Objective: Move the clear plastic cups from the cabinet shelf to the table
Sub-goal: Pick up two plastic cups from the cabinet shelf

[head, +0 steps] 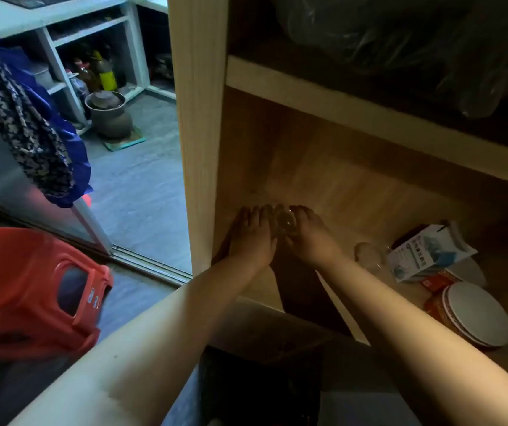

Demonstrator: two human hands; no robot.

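Observation:
Both my hands reach deep into the lower wooden cabinet shelf (354, 192). Between them stands a clear plastic cup (286, 224), dim and hard to make out. My left hand (254, 238) lies against its left side with fingers stretched forward. My right hand (309, 238) curls around its right side. A second clear cup (369, 255) stands on the same shelf to the right of my right wrist, untouched. No table is in view.
A white and blue carton (427, 250) lies on the shelf at right, beside a round tin with a white lid (477, 315). Plastic bags (400, 35) fill the upper shelf. A red plastic stool (31, 287) stands at left, next to a sliding door track.

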